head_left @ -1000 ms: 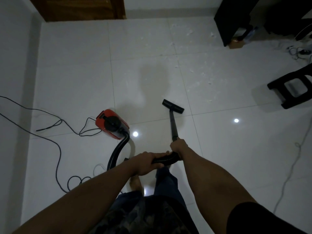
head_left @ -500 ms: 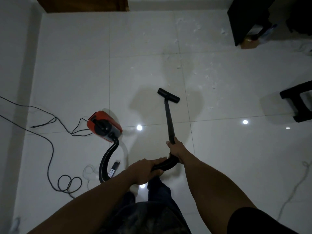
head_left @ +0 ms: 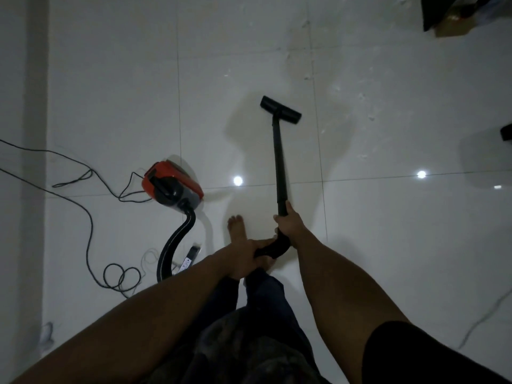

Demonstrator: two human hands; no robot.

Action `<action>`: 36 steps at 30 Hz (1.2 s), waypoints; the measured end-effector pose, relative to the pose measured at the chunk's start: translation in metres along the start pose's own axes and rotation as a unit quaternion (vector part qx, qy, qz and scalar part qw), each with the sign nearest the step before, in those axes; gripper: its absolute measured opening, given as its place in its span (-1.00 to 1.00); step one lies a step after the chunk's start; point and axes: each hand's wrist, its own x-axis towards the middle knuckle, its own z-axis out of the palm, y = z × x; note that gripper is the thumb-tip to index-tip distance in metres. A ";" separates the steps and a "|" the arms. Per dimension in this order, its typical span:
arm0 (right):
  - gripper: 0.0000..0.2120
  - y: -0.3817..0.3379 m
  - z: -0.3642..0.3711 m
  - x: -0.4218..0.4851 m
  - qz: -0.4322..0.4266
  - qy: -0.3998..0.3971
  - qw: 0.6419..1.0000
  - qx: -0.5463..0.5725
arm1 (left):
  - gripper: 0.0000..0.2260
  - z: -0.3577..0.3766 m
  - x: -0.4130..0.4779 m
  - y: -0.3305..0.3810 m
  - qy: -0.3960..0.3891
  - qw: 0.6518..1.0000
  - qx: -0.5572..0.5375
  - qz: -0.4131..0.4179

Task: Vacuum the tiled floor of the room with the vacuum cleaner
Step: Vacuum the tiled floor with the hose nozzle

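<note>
Right grip clasps wand, stiff and probably light; left grip clasps hose bend, likely the steadier hold.

canister left of wand

left hand grips hose handle | right hand grips wand (both arms extended)

black flat vacuum nozzle pushed farther past tile seam | bare foot stepped into view | brown wooden door left frame
</note>
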 end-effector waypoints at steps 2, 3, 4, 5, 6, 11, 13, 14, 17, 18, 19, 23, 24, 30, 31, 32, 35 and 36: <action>-0.28 -0.007 0.006 0.005 0.028 -0.016 0.996 0.083 | -0.45 -0.016 -0.001 0.002 -0.006 1.000 -0.009 -0.013; -0.28 -0.011 0.009 0.009 0.026 -0.014 0.995 0.098 | -0.45 -0.027 -0.001 0.002 -0.008 1.000 -0.014 -0.020; -0.30 -0.014 0.012 0.012 0.016 -0.014 0.994 0.104 | -0.45 -0.037 -0.002 0.000 -0.011 0.999 -0.020 -0.023; -0.32 -0.017 0.015 0.014 0.004 -0.011 0.995 0.104 | -0.47 -0.046 -0.002 -0.001 -0.018 0.999 -0.022 -0.020; -0.35 -0.021 0.017 0.016 -0.004 -0.007 0.995 0.102 | -0.50 -0.055 0.000 -0.004 -0.026 0.999 -0.020 -0.015; -0.38 -0.050 0.027 0.038 -0.012 0.013 0.996 0.086 | -0.49 -0.088 0.014 -0.019 -0.038 0.999 -0.028 0.001; -0.36 -0.065 0.029 0.044 -0.010 0.018 0.998 0.051 | -0.45 -0.095 0.020 -0.027 -0.037 0.998 -0.047 0.003; -0.36 -0.070 0.029 0.045 -0.007 0.022 0.999 0.029 | -0.44 -0.097 0.022 -0.029 -0.038 0.998 -0.052 0.004; -0.35 -0.083 0.027 0.047 0.004 0.038 0.999 0.001 | -0.36 -0.103 0.026 -0.032 -0.039 0.997 -0.071 0.007; -0.34 -0.091 0.028 0.049 0.001 0.040 0.999 -0.004 | -0.37 -0.108 0.030 -0.035 -0.038 0.996 -0.078 0.007; -0.34 -0.100 0.029 0.052 -0.002 0.040 0.999 -0.007 | -0.39 -0.115 0.033 -0.039 -0.039 0.996 -0.081 0.010; -0.35 -0.132 0.028 0.056 -0.009 0.055 0.998 -0.038 | -0.49 -0.143 0.040 -0.051 -0.023 0.992 -0.107 0.063; -0.35 -0.139 0.027 0.056 -0.015 0.056 0.997 -0.058 | -0.50 -0.148 0.040 -0.051 -0.020 0.990 -0.114 0.080; -0.36 -0.181 0.025 0.066 -0.044 0.055 0.987 -0.142 | -0.48 -0.169 0.049 -0.056 0.013 0.986 -0.152 0.074; -0.36 -0.187 0.023 0.069 -0.043 0.059 0.985 -0.157 | -0.49 -0.173 0.052 -0.056 0.016 0.985 -0.154 0.076; -0.35 -0.193 0.022 0.072 -0.041 0.062 0.983 -0.166 | -0.50 -0.177 0.054 -0.056 0.018 0.985 -0.156 0.078; -0.38 -0.210 0.019 0.083 -0.037 0.077 0.985 -0.151 | -0.50 -0.194 0.064 -0.054 0.017 0.986 -0.150 0.072; -0.39 -0.216 0.018 0.087 -0.038 0.078 0.986 -0.143 | -0.49 -0.201 0.069 -0.054 0.017 0.987 -0.146 0.070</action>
